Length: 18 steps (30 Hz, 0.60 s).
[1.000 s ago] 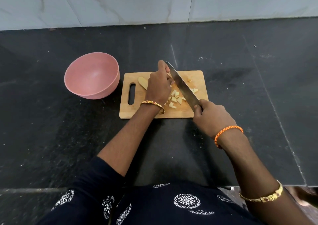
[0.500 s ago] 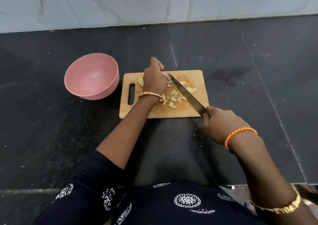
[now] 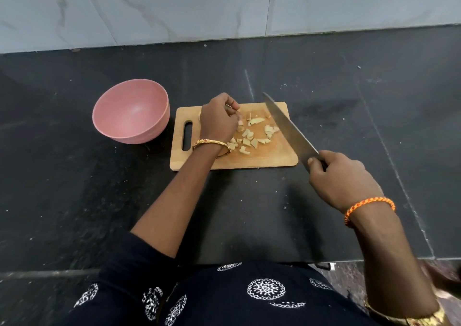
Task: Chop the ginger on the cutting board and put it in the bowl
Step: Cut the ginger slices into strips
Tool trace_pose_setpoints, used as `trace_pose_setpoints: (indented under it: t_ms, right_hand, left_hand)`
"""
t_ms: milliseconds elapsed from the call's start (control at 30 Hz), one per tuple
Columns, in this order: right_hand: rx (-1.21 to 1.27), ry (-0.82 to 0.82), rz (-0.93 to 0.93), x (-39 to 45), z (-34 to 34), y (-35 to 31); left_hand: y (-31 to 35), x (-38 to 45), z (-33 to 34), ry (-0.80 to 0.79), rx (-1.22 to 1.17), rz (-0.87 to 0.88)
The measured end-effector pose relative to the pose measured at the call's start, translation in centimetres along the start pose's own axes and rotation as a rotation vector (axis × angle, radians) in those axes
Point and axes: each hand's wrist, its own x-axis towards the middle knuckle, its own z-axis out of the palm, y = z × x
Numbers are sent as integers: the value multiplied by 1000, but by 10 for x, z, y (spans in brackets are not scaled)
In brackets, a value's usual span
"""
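The right hand (image 3: 341,178) grips the knife (image 3: 289,128) by its handle, blade over the right side of the cutting board (image 3: 272,158). The left hand (image 3: 217,121) is curled over the board; I cannot tell if it holds anything. Cut ginger pieces (image 3: 252,136) lie on the board, beside the pink bowl (image 3: 131,112).

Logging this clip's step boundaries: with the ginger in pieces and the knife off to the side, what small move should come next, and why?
Probably sweep the ginger pieces together with the left hand. They lie scattered over the cutting board, the pink bowl holds none, and the right hand holds the knife clear at the board's right edge.
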Motion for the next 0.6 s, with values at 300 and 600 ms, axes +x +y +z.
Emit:
trace_pose_setpoints:
  t_ms: [300,600]
  right_hand:
    - [-110,92,21,-5,18,1]
    - [-73,92,-14,1,26,-12]
  left_hand:
    - [-24,-27,-32,327,-108,33]
    - [-49,-9,-19,5,225,115]
